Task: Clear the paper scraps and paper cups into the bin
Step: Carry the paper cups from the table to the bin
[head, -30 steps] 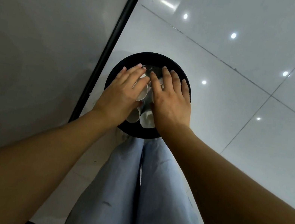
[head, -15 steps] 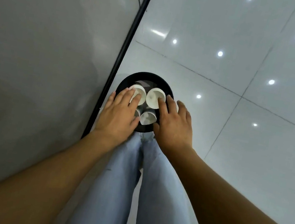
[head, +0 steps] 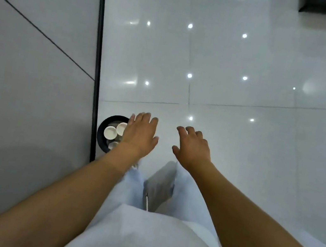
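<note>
Holding nothing, both grips spread wide; paper cups [head: 110, 132] lie in bin [head: 101, 132] under left hand [head: 140, 135].

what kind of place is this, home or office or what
Probably an office or other commercial interior, though that is a guess. The floor is large glossy white tile reflecting many ceiling spotlights, a plain grey panelled wall runs along a black baseboard, and a small black bin holds paper cups.
</note>
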